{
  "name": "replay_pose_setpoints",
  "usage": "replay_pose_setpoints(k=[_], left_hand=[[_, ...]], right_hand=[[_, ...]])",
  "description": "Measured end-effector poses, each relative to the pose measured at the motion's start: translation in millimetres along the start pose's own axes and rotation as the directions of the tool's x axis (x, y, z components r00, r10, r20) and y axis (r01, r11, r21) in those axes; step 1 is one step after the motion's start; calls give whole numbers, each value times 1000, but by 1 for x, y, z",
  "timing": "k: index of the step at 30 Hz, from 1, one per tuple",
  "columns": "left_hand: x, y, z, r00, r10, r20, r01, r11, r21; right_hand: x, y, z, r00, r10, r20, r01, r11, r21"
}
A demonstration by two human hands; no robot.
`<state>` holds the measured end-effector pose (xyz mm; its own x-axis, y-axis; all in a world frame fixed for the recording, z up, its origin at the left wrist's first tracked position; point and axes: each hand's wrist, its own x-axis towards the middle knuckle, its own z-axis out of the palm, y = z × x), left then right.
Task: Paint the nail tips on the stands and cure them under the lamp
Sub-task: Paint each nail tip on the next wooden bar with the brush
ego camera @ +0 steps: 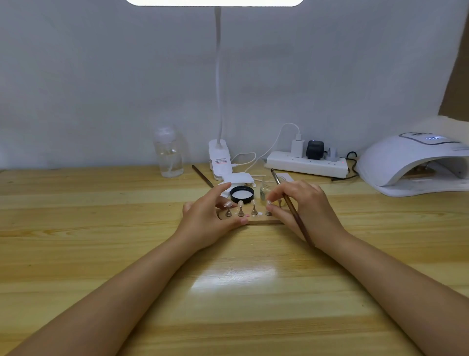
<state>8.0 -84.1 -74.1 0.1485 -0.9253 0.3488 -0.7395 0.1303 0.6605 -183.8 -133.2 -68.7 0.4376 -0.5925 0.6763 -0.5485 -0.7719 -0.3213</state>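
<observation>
My left hand steadies the wooden board with relaxed fingers while my right hand, brush tucked in, pinches a nail tip just beyond my fingertips; light, likely brittle, best held by the edges.

A desk lamp at the top centre lights the scene evenly, leaving glare on the table; the frame's edges bend and look soft.

Wall: plain pale grey wall, bare behind the desk.
Desk: glossy light wooden plank tabletop, glare patch on it.
Light: bright white desk lamp on a flexible neck overhead.
</observation>
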Motion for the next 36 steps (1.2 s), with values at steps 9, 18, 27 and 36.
replay_pose_setpoints(k=[9, 18, 27, 36], left_hand=[[-3, 0, -3, 1000, 18, -9, -18, 999, -32], [-4, 4, -4, 1000, 14, -3, -14, 999, -45], [-2, 2, -4, 1000, -21, 1, 21, 1000, -15], [-5, 7, -1, 970, 162, -181, -145, 984, 100]], right_hand=[[1, 9, -12, 999, 22, -23, -22, 1000, -12], [1, 8, -12, 1000, 26, 1, -26, 999, 26], [0, 7, -14, 992, 51, 114, -73, 978, 196], [2, -13, -11, 995, 41, -85, -13, 949, 314]])
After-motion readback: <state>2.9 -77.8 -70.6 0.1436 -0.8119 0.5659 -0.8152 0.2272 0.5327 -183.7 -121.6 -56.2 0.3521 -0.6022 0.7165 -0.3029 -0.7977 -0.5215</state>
